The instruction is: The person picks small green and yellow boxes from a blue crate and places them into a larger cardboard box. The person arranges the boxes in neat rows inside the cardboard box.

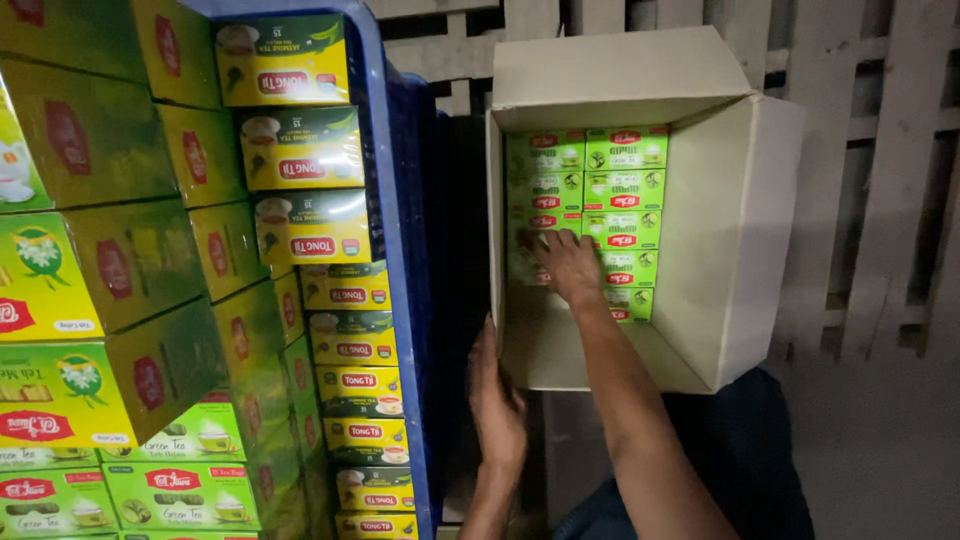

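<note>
My right hand (568,265) presses flat, fingers spread, on green tea boxes (625,190) inside the open cardboard carton (735,210); my left hand (497,400) lies open against its outer wall.

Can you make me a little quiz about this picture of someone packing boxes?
1. True or false: the right hand is inside the cardboard carton, pressed on the light green tea boxes.
2. What does the left hand touch? A) the carton's outer side wall B) a yellow tea box C) the wooden slats
3. Fill in: the yellow tea boxes are stacked in a ____ plastic crate.

Key: 1 true; 2 A; 3 blue.
</note>
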